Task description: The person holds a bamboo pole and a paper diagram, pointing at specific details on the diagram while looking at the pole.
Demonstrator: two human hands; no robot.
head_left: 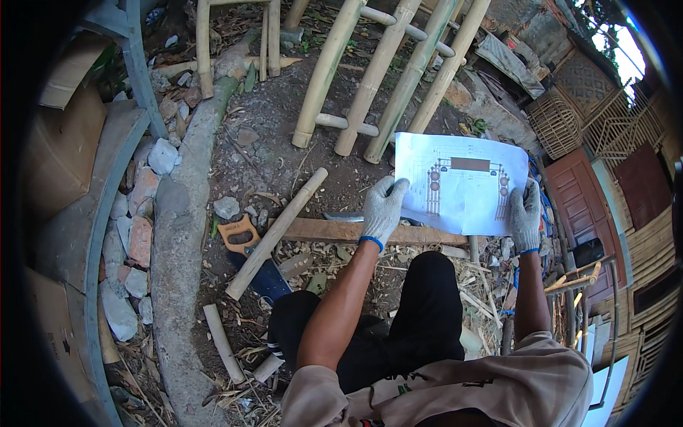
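A white sheet of paper [466,206] with a printed drawing of a gate-like structure is held up in front of me. My left hand [384,210], in a grey knit glove with a blue cuff, grips its left edge with the thumb at the front. On the opposite edge, my right hand [526,217] is closed in a matching glove. Beneath the paper and my left hand runs a wooden plank [320,230] on the ground. A cut bamboo pole [277,233] lies slantwise to the left, across a handsaw with an orange handle [239,235].
Ahead stands a bamboo frame [341,78] of thick poles joined by short rungs. A bamboo stool-like frame [235,7] is farther left. Broken bricks and stones [142,192] line a concrete kerb [178,285]. Woven cages [555,121] and a brown door [580,206] are at right.
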